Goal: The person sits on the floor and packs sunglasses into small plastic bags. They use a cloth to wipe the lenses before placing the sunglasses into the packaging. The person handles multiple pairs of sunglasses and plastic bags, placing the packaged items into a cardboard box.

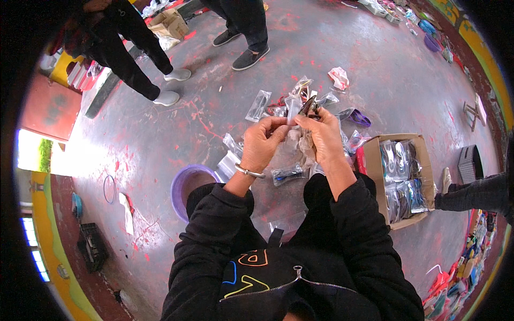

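Note:
Between the fingertips of my left hand [259, 144] is the lower edge of a small clear plastic bag [293, 107]. My right hand [327, 134] pinches the same bag's edge with its thumb and also holds a pair of dark-lensed glasses [308, 106]. Part of the glasses is hidden by my fingers. Around and beyond both hands lies a loose pile of glasses and clear bags, with a flat clear bag [258, 106] at its left and purple glasses [360, 118] at its right. A bagged dark item [287, 175] rests on the floor below my hands.
At my right stands an open cardboard box [426, 168] packed with bagged glasses. A purple plastic tub [175, 192] is by my left knee. Two people stand ahead, one in grey shoes [168, 98]; another person's leg [470, 197] reaches in from the right.

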A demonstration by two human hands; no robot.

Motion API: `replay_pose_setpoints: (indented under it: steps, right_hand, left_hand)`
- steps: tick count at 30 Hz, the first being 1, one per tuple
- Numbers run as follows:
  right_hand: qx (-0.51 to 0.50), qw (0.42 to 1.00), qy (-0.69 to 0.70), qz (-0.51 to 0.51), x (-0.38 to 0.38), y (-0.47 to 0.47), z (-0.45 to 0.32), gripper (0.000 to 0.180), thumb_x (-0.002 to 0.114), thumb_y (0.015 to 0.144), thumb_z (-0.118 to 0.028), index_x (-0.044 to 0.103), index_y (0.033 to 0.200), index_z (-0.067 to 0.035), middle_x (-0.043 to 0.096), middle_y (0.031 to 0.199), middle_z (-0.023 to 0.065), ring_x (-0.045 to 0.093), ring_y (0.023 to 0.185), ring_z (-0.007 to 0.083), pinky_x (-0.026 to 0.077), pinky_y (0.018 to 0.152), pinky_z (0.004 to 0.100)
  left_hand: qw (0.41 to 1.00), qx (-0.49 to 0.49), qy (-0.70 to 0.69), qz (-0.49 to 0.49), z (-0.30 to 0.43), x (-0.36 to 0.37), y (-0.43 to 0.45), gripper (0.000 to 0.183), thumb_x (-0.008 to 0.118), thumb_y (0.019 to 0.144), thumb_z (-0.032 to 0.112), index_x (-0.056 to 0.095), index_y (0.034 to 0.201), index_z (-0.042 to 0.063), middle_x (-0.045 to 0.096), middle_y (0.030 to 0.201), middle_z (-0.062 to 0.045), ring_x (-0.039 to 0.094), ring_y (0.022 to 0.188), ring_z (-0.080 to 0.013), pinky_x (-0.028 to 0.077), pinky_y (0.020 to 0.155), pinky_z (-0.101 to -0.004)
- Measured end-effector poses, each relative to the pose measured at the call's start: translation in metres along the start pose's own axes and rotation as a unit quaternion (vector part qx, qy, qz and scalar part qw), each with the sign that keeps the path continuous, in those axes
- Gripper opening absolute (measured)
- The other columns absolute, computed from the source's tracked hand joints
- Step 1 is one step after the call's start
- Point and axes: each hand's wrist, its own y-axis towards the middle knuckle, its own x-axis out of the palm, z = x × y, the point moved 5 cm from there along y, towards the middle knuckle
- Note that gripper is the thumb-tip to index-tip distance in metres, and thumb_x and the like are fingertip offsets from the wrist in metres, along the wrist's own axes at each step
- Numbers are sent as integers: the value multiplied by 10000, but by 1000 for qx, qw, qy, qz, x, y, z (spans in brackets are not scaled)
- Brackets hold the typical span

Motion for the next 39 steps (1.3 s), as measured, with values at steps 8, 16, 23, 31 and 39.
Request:
replay_pose_setpoints:
  steps: [8,16,23,31,39]
  right_hand:
    - [34,998,-38,-42,-1,2,6,180,603,687,33,546,852,-12,607,752,87,577,634,133,469,570,247]
    - [-57,982,-182,2,5,-3,0,289,680,619,-10,517,858,8,552,747,59,549,669,121,453,597,239]
    - [-68,960,-270,13,4,0,1,296,693,602,-38,521,836,21,528,736,50,529,672,124,440,569,256]
    - [-1,981,-192,5,9,-6,2,270,662,607,-10,525,832,52,562,725,76,549,621,132,451,541,254]
    - [-7,975,-221,-26,9,-10,-5,225,659,599,-11,557,792,44,582,724,70,553,619,122,446,540,253]
  left_hand:
    - [992,-73,-106,-14,3,-2,4,145,555,816,84,610,896,-24,605,743,-10,536,641,-58,439,582,-200]
    - [999,-48,0,-21,-3,-7,3,154,561,811,117,605,859,-22,559,664,-4,501,586,-57,424,524,-212]
    - [993,-58,-66,-85,1,-6,3,186,557,830,169,599,805,-10,543,623,-1,498,546,-69,417,508,-203]
    - [993,-90,-16,-78,-3,-13,3,174,538,811,151,593,761,-7,549,615,-2,486,534,-60,394,492,-193]
    - [990,-50,76,-107,4,-12,4,187,568,808,174,589,773,-8,588,668,-15,502,562,-63,398,515,-194]
